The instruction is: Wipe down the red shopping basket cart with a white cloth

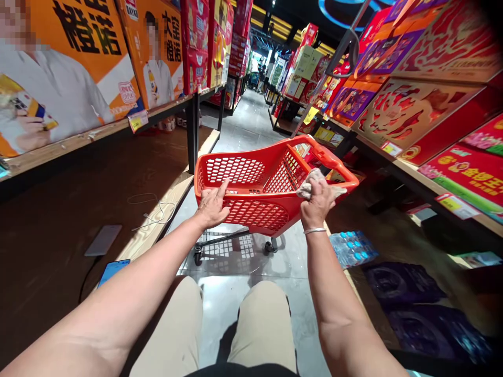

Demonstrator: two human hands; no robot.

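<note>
A red plastic shopping cart [255, 209] with perforated sides stands in front of me, its handle end to the right. My left hand [213, 205] rests on the near rim at the cart's left end, fingers apart and holding nothing. At the right end, beside the handle, my right hand [317, 201] grips a crumpled whitish cloth [310, 184] against the rim. The cloth pokes out on both sides of my fingers, and the palm is hidden. A light bracelet circles my right wrist.
Shelves with orange boxes [98, 63] line the left, above a low wooden ledge [157, 212] with a cable and a phone [113, 272]. Red gift boxes [467, 173] fill the right shelves. Bottled water [353, 248] sits low at right. A tiled aisle [251, 115] runs ahead.
</note>
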